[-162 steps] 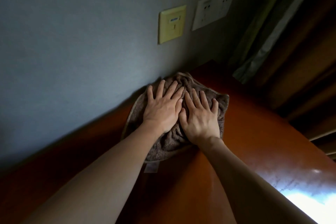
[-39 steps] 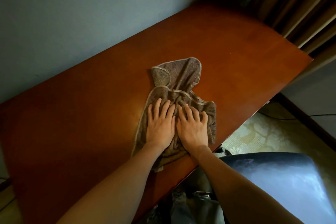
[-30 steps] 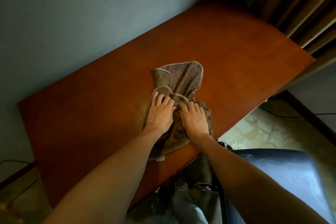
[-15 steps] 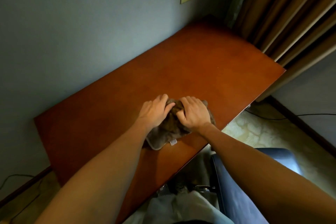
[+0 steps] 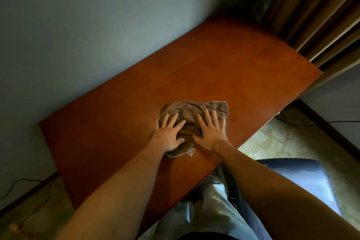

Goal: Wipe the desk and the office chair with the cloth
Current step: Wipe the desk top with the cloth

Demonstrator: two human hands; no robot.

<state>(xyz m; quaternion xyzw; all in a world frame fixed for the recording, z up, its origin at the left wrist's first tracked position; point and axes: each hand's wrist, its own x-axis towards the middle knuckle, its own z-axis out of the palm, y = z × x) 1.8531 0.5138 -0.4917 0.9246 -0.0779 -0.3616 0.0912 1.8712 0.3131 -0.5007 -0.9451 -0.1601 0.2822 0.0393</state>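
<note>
cloth (image 5: 194, 110) under both flat hands near desk (image 5: 224, 68) front edge.

Left hand (image 5: 169, 136), right hand (image 5: 211, 132) flat on cloth (image 5: 194, 110), desk (image 5: 233, 68).

The tabletop (image 5: 204, 68) is smooth reddish-brown wood with a soft sheen. The cloth (image 5: 192, 109) is nubbly brown terry with a paler stitched hem. The chair (image 5: 303, 173) looks smooth, faintly glossy.

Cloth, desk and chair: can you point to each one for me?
Brown towelling cloth (image 5: 196, 108): head view, far flat part.
Reddish-brown wooden desk (image 5: 224, 60): head view, bare top.
Blue office chair (image 5: 307, 175): head view, padded surface.
</note>
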